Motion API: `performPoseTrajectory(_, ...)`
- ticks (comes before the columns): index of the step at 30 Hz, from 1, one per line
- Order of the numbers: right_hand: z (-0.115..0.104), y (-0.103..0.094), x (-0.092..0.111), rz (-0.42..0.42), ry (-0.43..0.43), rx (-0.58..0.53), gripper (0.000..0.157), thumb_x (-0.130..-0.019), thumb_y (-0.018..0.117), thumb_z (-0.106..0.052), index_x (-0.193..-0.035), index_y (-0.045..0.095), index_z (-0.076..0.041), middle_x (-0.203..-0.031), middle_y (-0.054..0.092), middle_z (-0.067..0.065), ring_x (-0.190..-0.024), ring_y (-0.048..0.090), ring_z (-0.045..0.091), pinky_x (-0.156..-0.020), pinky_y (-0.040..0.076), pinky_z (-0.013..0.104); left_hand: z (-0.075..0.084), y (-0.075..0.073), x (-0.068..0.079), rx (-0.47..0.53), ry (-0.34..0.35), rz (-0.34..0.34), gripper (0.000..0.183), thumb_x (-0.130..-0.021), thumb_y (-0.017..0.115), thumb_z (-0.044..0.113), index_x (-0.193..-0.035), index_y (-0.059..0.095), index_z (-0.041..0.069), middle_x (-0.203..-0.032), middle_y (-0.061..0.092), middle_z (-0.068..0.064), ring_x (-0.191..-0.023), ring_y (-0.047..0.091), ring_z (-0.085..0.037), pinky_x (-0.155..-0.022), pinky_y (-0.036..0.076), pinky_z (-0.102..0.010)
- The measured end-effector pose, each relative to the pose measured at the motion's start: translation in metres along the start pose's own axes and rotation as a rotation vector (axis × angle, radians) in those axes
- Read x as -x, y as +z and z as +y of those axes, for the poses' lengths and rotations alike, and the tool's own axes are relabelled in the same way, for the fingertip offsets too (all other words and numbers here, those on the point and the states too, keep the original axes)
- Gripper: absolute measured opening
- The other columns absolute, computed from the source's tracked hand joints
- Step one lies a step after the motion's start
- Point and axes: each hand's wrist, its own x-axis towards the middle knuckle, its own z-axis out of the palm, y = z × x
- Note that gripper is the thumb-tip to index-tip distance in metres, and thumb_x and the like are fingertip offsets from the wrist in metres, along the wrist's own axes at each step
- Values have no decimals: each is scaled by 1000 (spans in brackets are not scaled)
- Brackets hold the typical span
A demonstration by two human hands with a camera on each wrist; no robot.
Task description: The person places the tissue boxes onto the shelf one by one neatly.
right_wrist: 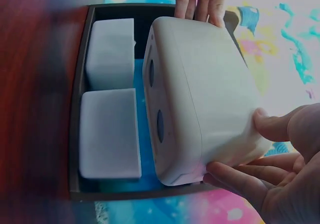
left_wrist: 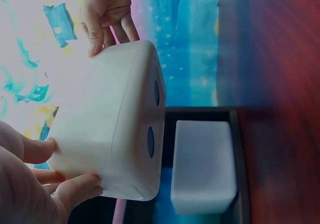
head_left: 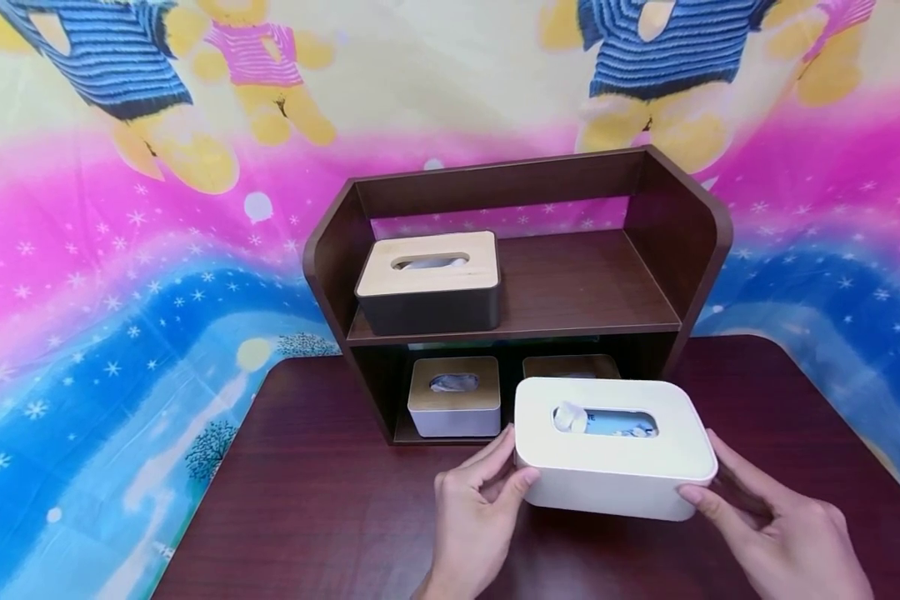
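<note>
A white tissue box (head_left: 607, 492) with a cream lid and a long slot is held up in front of the shelf's right half. Through the slot show a white tuft and a blue printed pack. My left hand (head_left: 474, 517) grips its left end, thumb at the front corner. At the opposite end my right hand (head_left: 783, 521) holds it the same way. Both wrist views show the tissue box (left_wrist: 95, 104) from below, with round dark holes in its underside; there my left hand (left_wrist: 40, 179) and right hand (right_wrist: 280, 159) pinch its ends.
A dark brown two-tier shelf (head_left: 585, 283) stands on the reddish-brown table (head_left: 307, 500). On its upper tier, left, sits a black tissue box (head_left: 431, 308) with a wooden lid. Below are two smaller white boxes with wooden lids, one left (head_left: 453, 421), one right (head_left: 570, 365) partly hidden. A patterned cloth (head_left: 450, 83) hangs behind.
</note>
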Motion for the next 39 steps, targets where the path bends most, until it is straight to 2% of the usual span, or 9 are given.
performPoseTrajectory(3,-7,0,-4,-1,-41,6,70,-88,91,-25,-151,63,-13,-118,76,31,-73,51,-34,-58,42,-2,5,-5,-2,-5,18,21,51,-93,84,16,-136,68,-5,-143,67,-22,-131,67,-31,-94,60,-29)
performPoseTrajectory(6,-15,-2,-8,16,-84,40,70,-88,91,-27,-151,63,-14,-78,80,11,-54,47,-20,-51,35,6,10,-8,-4,-2,33,41,50,-93,84,14,-137,69,-3,-142,68,-21,-130,67,-30,-94,61,-30)
performPoseTrajectory(10,-24,-6,-12,58,-139,36,71,-86,92,-24,-151,64,-18,-46,45,-17,-45,32,-2,-47,26,20,15,-10,-7,16,63,53,50,-92,84,10,-137,68,-3,-142,68,-23,-127,69,-31,-94,61,-32)
performPoseTrajectory(14,-32,-11,-17,87,-170,20,71,-84,94,-22,-148,66,-15,-59,72,1,-51,41,-14,-47,28,18,22,-12,-12,18,84,45,50,-92,85,7,-138,68,-3,-142,68,-21,-123,71,-28,-93,62,-31)
performPoseTrajectory(17,-37,-16,-20,100,-177,17,71,-83,94,-21,-148,67,-15,-75,78,20,-54,47,-17,-46,29,18,30,-13,-16,11,99,39,51,-90,85,6,-138,69,-1,-143,68,-17,-126,70,-24,-92,62,-30)
performPoseTrajectory(22,-47,-25,-26,118,-179,23,73,-82,95,-20,-149,66,-19,-79,78,24,-59,47,-22,-46,28,20,44,-14,-22,0,163,27,51,-90,86,6,-138,69,-1,-144,68,-14,-131,67,-23,-92,62,-31)
performPoseTrajectory(27,-52,-35,-31,131,-185,62,73,-83,94,-25,-150,65,-22,-52,62,-3,-53,43,-17,-47,28,20,59,-16,-27,7,195,8,52,-90,85,5,-139,68,-2,-145,68,-15,-130,68,-21,-94,61,-33)
performPoseTrajectory(33,-57,-45,-37,153,-207,45,77,-82,95,-22,-152,62,-26,-91,78,31,-72,43,-40,-45,33,16,75,-16,-32,-15,177,4,53,-90,86,6,-140,68,1,-145,68,-10,-132,67,-16,-94,61,-34)
performPoseTrajectory(39,-61,-52,-43,206,-246,20,80,-78,97,-19,-150,63,-31,-94,77,33,-67,45,-36,-45,32,13,87,-16,-36,-17,177,-13,55,-90,85,5,-142,67,2,-148,66,-7,-134,65,-14,-95,60,-33)
